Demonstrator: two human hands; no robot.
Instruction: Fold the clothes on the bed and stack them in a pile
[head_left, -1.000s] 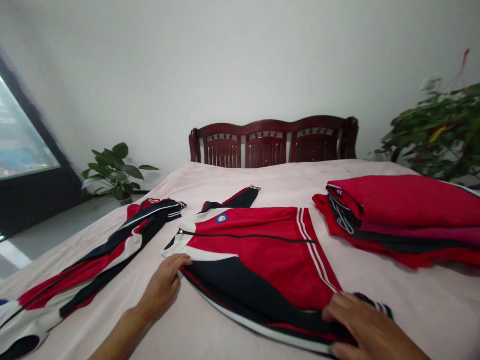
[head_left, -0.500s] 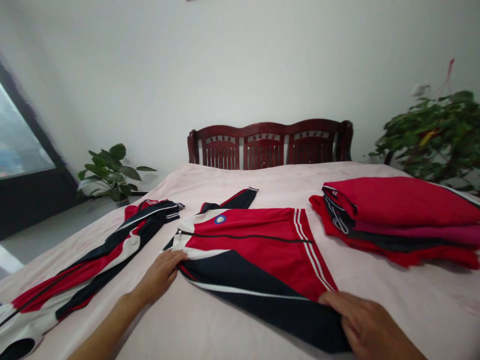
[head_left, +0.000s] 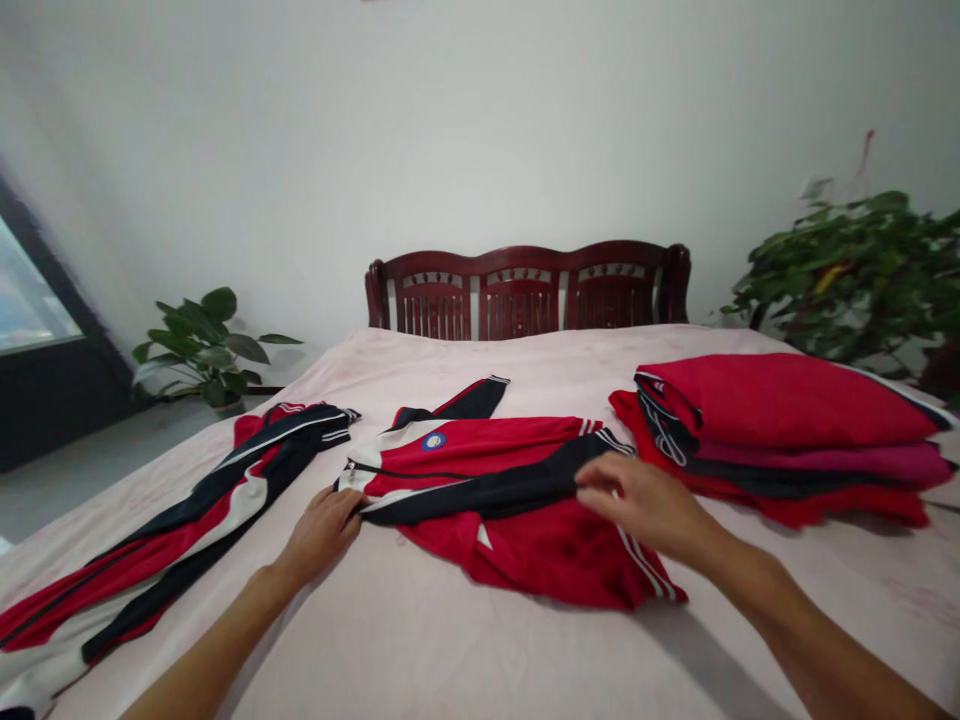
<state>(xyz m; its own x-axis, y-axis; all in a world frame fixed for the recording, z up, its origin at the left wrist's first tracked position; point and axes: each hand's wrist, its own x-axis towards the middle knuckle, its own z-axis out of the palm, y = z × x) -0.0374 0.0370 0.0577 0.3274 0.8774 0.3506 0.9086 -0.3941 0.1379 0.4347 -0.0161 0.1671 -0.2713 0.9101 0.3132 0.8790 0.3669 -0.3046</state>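
A red, navy and white zip jacket (head_left: 480,435) with a round blue badge lies front up on the bed, its collar end to the left. My left hand (head_left: 328,525) pinches the jacket at its near shoulder. The near navy sleeve (head_left: 495,487) runs across the jacket's front, cuff toward the far right. Above that sleeve, close to the cuff, my right hand (head_left: 637,495) is closed, thumb against fingers, on the sleeve's fabric. The far sleeve (head_left: 474,398) stretches out toward the headboard.
At the left lies another red, navy and white jacket (head_left: 210,530). A stack of folded red and dark clothes (head_left: 787,410) sits to the right on the pink bedsheet (head_left: 420,660). Beyond stand a dark wooden headboard (head_left: 525,290) and two leafy plants (head_left: 202,335).
My right hand has moved up and away from me, bringing the near sleeve from the jacket's near edge across its front. The left hand stays at the shoulder.
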